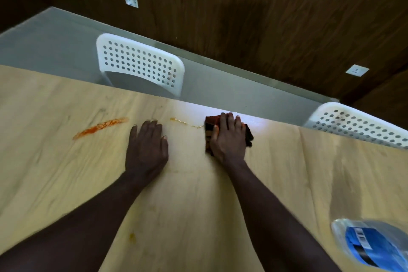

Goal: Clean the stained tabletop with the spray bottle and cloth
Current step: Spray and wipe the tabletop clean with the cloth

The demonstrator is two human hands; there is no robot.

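The light wooden tabletop [66, 183] carries an orange-red streak [100, 127] at the left and a thinner orange smear [185, 122] near the far edge. A small orange spot [132, 237] lies near my left forearm. My right hand [228, 139] presses flat on a folded dark red-brown cloth [213, 120] close to the far edge, just right of the thin smear. My left hand [146, 148] rests palm down on the bare wood between the two streaks, fingers together. The spray bottle [371, 245], clear with a blue label, lies at the lower right.
Two white perforated chairs stand beyond the far edge, one chair [141, 64] at centre left and another chair [357, 123] at right. Grey floor and dark wood wall panels with sockets lie behind. A damp-looking patch [344, 183] darkens the wood at right.
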